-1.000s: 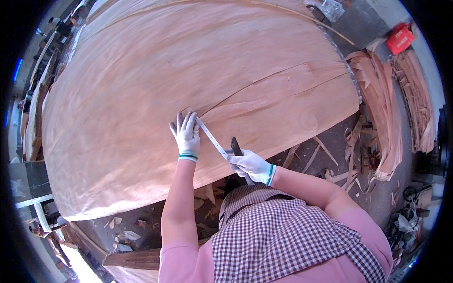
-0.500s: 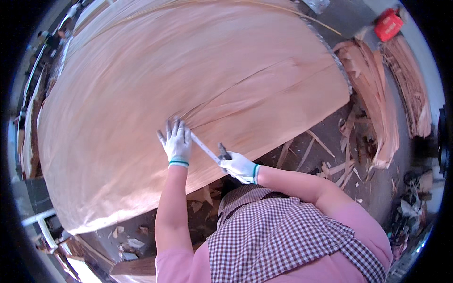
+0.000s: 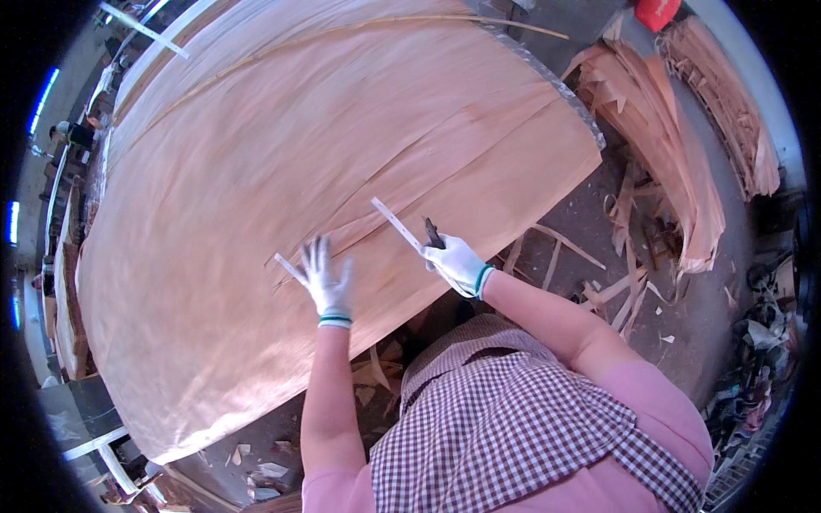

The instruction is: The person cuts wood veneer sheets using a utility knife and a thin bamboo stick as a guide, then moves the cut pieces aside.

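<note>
1. Head view: the right hand (image 3: pixel 457 263) grips a dark handheld tool (image 3: pixel 434 232) and a narrow white strip (image 3: pixel 395 224) slanting away up-left.
2. The left hand (image 3: pixel 327 286), fingers spread, is nearer a short white strip (image 3: pixel 288 268) on the broad tan wood sheet (image 3: pixel 197 325).

Broad wood sheet (image 3: pixel 197 256) beneath a short white strip (image 3: pixel 289 268) and a long thin stick (image 3: pixel 410 18)

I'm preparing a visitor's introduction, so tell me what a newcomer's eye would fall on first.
Probably the huge pale-brown sheet, filling the middle and upper left of the view. Near its closest edge, the gloved left hand is spread by a white strip, while the right hand holds a second white strip and a dark tool. A bright red object stands out at the top right.
</note>
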`<state>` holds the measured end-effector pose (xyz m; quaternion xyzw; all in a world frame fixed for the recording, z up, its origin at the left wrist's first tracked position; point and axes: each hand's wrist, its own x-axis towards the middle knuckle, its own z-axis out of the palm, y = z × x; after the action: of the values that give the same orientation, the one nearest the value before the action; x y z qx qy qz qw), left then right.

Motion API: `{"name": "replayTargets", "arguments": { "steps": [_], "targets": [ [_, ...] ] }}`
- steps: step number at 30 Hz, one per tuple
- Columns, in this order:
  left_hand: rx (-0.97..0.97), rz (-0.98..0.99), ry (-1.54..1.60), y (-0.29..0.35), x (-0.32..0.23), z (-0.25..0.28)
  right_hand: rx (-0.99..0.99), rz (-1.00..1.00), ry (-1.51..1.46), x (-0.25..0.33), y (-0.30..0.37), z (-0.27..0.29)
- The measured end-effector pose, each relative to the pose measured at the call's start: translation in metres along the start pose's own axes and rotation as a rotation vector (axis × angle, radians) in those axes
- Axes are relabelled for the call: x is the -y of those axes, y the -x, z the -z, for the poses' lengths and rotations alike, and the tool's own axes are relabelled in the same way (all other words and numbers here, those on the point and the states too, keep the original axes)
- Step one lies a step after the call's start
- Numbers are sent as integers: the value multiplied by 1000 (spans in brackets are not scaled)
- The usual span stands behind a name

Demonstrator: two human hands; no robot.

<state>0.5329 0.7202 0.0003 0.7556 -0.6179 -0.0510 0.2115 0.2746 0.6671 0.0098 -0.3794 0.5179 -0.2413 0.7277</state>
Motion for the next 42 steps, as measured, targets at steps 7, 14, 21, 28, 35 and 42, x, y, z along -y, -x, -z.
{"name": "replayTargets", "arguments": {
  "steps": [7,14,21,28,35,42],
  "targets": [
    [346,-327,-112,-19,-76,-25,34,-55,121,-11,-1,14],
    [357,-366,-226,-22,-86,-26,-72,338,1240,45,7,70],
    [196,-334,-42,-66,-106,-42,-68,98,300,106,-27,142],
    [169,-259,146,-188,-191,-84,-188,3,-61,145,-110,134],
    [370,-466,-44,-219,-195,-119,-163,-88,-39,141,-117,143],
    [404,-482,-171,-222,-211,-119,-336,253,1024,177,-98,249]
  ]
}}
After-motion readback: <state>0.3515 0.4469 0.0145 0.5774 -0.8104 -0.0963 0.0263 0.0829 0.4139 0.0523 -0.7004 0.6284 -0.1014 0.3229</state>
